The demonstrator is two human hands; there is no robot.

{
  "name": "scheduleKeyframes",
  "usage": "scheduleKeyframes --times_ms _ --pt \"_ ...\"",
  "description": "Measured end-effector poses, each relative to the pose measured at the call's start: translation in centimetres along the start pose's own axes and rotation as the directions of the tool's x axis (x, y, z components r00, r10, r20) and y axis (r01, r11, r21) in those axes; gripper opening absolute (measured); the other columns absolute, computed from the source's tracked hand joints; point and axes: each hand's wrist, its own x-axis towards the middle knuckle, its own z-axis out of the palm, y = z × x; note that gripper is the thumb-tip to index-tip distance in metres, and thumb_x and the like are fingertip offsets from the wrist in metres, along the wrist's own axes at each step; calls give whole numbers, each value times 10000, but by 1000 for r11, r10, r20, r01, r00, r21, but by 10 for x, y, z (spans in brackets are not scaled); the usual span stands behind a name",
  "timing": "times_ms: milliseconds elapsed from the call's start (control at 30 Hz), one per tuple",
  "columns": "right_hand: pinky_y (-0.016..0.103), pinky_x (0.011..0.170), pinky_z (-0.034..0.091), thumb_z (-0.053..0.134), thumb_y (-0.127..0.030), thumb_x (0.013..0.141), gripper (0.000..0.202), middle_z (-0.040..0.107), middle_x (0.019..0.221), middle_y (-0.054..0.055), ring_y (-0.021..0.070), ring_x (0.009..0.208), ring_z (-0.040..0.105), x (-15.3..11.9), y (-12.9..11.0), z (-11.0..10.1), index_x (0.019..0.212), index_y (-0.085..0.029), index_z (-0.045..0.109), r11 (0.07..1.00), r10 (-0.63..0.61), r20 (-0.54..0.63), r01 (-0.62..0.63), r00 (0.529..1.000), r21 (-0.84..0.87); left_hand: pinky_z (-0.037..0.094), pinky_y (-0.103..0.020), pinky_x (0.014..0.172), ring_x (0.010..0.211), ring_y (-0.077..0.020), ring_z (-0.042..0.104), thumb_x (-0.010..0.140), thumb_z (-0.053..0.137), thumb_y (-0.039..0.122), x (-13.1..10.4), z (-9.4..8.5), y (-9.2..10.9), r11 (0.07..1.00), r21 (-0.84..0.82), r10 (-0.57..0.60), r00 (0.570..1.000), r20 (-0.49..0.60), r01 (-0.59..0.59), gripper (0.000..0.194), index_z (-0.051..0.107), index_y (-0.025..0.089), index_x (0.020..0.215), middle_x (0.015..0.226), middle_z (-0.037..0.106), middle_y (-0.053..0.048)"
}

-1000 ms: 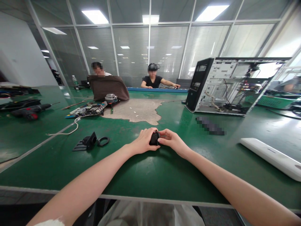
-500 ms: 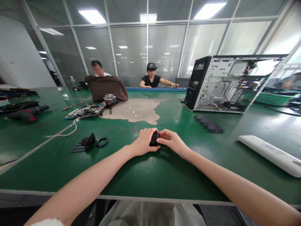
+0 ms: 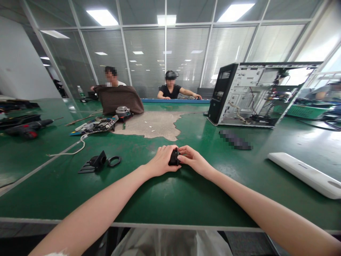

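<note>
A small black part (image 3: 174, 157) is held just above or on the green table (image 3: 160, 202), in front of me. My left hand (image 3: 161, 161) wraps round it from the left, thumb below and fingers above. From the right, my right hand (image 3: 194, 160) pinches its right side with thumb and fingertips. The part's finer shape is hidden between the hands. To the left on the table lie a black bracket with a slotted plate (image 3: 96, 163) and a black ring (image 3: 114, 161).
An open computer case (image 3: 243, 96) stands at the back right, a white long object (image 3: 303, 174) at the right. Circuit boards (image 3: 97, 125) and a power drill (image 3: 29, 128) lie left. Two people sit across the table behind a brown cloth (image 3: 117, 99) and a blue edge.
The view has shifted very slightly. Both hands stay on the black part, which appears slightly turned between them.
</note>
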Motion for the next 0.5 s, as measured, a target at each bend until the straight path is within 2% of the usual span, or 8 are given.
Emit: scheduleKeyframes --times_ms 200,367,500 --pt "332 810 438 605 -275 701 205 547 909 3 158 872 563 -5 -1 -2 845 -194 485 988 -127 47 130 991 -79 332 -351 779 891 -227 443 657 597 404 0 -1 0 1000 6 7 1000 -8 -7 573 333 210 1127 1029 479 -58" --pt "296 722 458 547 -308 750 177 552 873 4 137 790 568 -5 -1 0 864 -193 476 994 -97 47 99 994 -50 330 -351 777 891 -227 442 650 603 411 0 0 -1 1000 8 4 1000 -14 -4 582 338 209 1127 1018 480 -58" --pt "279 678 463 578 -332 719 212 537 847 -6 118 731 557 -2 -1 2 829 -190 465 999 -51 29 51 998 4 333 -351 774 887 -226 443 644 609 409 1 1 -1 1000 4 -2 1000 -11 2 588 337 213 1126 1023 481 -55"
